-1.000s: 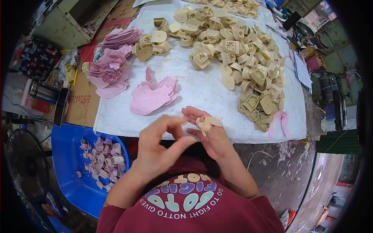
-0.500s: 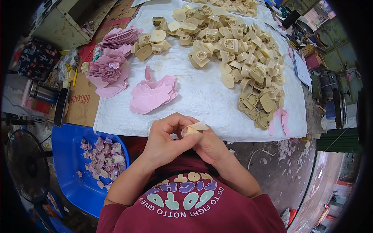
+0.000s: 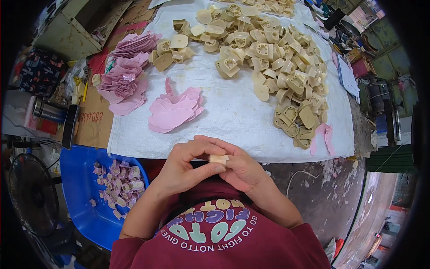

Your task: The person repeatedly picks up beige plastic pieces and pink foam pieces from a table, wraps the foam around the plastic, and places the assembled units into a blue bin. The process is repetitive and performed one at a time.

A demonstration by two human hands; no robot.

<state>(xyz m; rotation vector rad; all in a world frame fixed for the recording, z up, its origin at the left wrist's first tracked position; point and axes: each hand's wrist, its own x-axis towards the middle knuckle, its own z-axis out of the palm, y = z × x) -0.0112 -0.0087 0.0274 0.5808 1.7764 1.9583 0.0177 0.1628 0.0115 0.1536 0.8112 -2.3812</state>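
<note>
Beige strip (image 3: 218, 159) pinched between thumb and fingers of left hand (image 3: 181, 168), wrapped around 1 digit of right hand (image 3: 244, 169); right grip cannot be told. 2 hands held together at near edge of white-covered surface (image 3: 224, 116). Pink sheets (image 3: 174, 113) and beige parts (image 3: 262, 49) heaped on it.

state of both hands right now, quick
Left hand: closed on tan tape.
Right hand: partly curled beside it; cannot tell whether it holds anything.

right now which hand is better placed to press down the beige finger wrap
Probably the left hand: its thumb lies against the beige finger wrap, which is on the right hand itself.
</note>
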